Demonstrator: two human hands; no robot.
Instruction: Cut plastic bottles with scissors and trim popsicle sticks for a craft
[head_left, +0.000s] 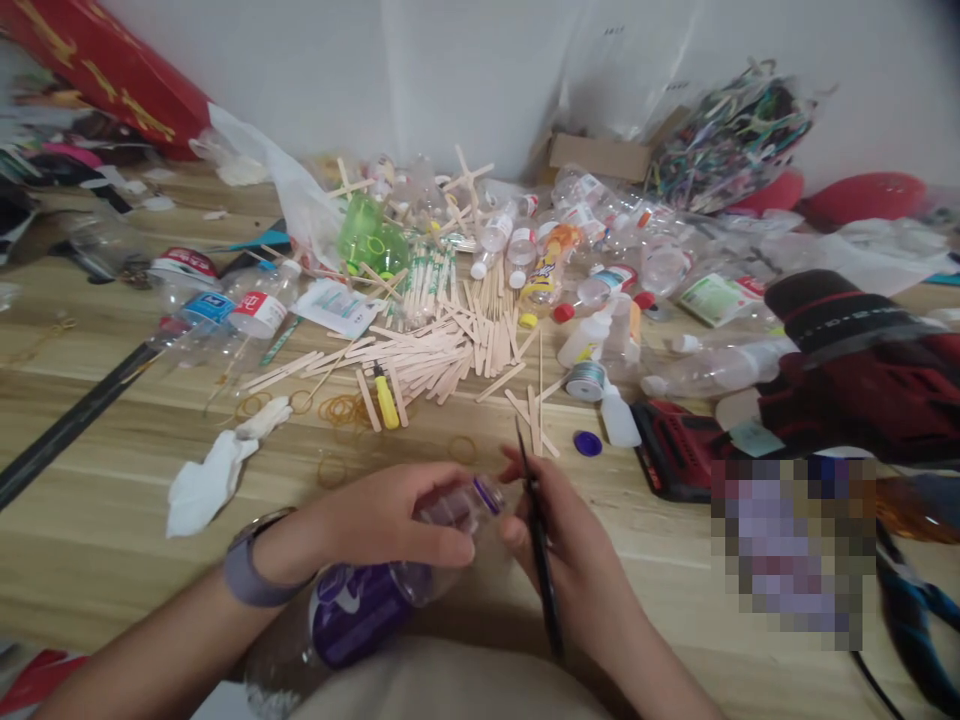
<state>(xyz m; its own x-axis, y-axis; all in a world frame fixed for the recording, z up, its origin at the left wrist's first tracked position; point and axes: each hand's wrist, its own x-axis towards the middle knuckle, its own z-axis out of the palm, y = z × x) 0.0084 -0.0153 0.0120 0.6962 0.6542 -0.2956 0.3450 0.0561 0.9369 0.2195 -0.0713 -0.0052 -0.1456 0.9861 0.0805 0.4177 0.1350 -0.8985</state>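
My left hand (390, 515) is wrapped round the upper part of a clear plastic bottle (360, 612) with a purple label. The bottle lies tilted near my lap, its uncapped mouth and purple neck ring pointing right. In my right hand (566, 530) is a slim black pointed tool (541, 560), its thin tip aimed away from me; its exact kind is unclear. My right fingertips are close to the bottle mouth, and I cannot tell whether they touch it. A purple cap (588, 443) lies on the table beyond my right hand.
Wooden craft sticks (442, 355) are heaped mid-table, with a yellow-handled screwdriver (385, 398) and rubber bands (349, 408) nearby. Plastic bottles (495, 235) crowd the back. A red and black power tool (862, 370) sits right, a crumpled tissue (206, 485) left.
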